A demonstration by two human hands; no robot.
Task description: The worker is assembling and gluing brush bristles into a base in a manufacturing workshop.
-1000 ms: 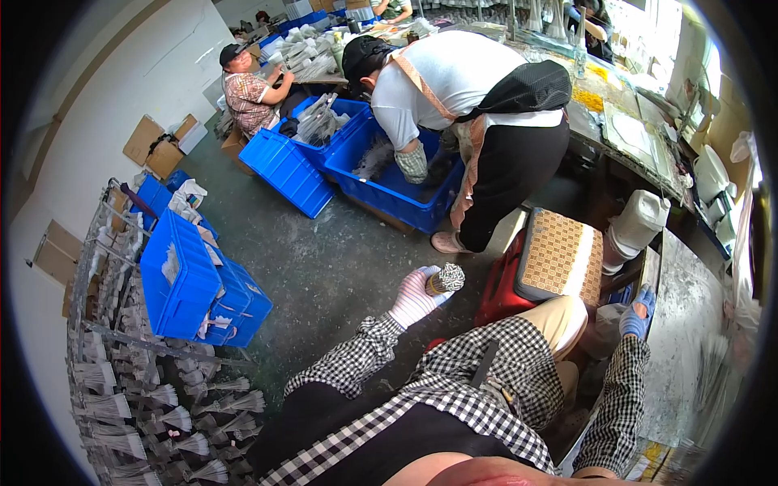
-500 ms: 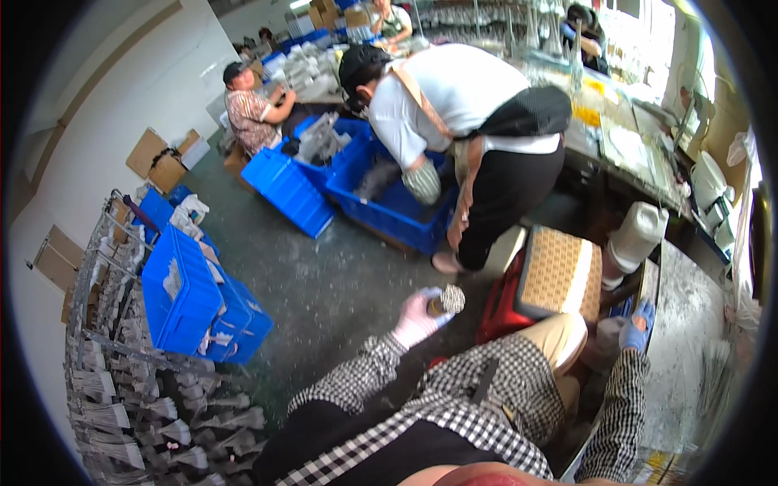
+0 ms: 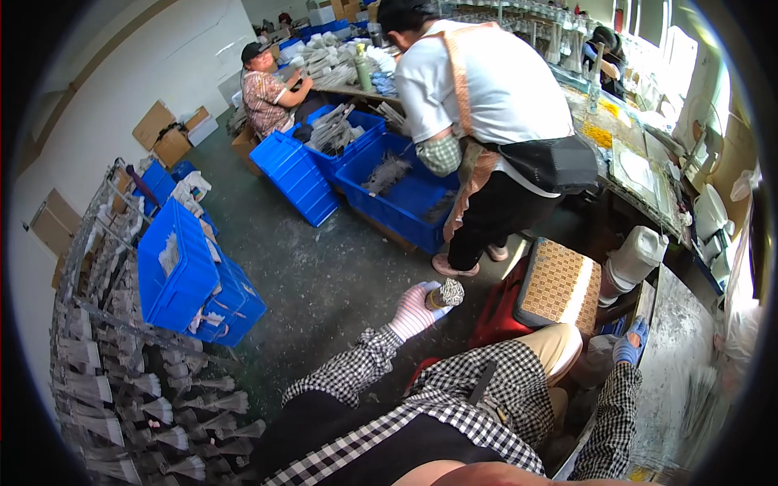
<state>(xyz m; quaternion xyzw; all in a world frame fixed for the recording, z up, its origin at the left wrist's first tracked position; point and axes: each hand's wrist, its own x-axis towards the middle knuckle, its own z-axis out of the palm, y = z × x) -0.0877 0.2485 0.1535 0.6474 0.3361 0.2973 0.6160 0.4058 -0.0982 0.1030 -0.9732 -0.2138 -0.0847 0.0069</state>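
Note:
My left hand [image 3: 416,314], in a pink-striped glove, is closed around a short bundle of thin rods [image 3: 450,292]. The bundle's pale, speckled end faces up, with a darker brownish side below it. Away to the right, my right hand [image 3: 632,340], in a blue-striped glove, lies along the edge of a grey workbench [image 3: 677,364], its fingers stretched out. I see nothing in that hand. Between my hands and a little farther off is a stool with a woven, checked cushion [image 3: 561,283].
A co-worker [image 3: 494,89] stands ahead, leaning over a blue bin [image 3: 405,202]. Another person [image 3: 267,97] sits behind the bins. Left are a tilted blue crate [image 3: 174,267] and a rack of pale, brush-like bundles [image 3: 162,405]. A white jug [image 3: 640,253] stands beside the workbench.
The co-worker ahead has straightened up somewhat, and the arm has come up out of the blue bin. My left hand keeps the bundle; my right hand has shifted slightly nearer along the bench edge.

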